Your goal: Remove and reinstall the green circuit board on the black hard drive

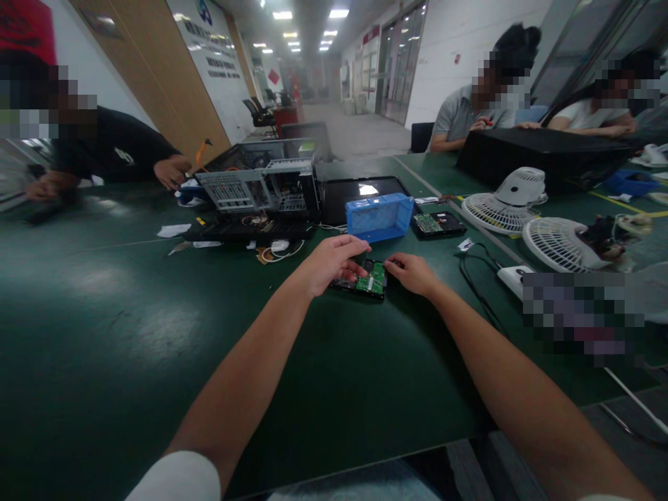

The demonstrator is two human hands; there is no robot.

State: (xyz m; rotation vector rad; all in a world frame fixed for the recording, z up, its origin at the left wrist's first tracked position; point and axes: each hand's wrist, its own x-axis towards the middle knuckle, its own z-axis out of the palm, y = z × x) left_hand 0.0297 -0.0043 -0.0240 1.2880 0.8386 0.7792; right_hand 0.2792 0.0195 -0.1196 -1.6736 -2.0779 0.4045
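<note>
A hard drive (369, 282) lies on the green table with its green circuit board facing up. My left hand (331, 261) rests over the drive's left end, fingers curled down onto it. My right hand (412, 271) grips the drive's right edge with bent fingers. Both forearms reach in from the near edge of the table. The left part of the drive is hidden under my left hand.
A blue plastic box (379, 216) stands just behind the drive, a second hard drive (437, 224) to its right. An open computer case (261, 184) sits further back. Two white fans (504, 202) and a cable (477, 282) lie right. Other people sit around the green table (104, 299).
</note>
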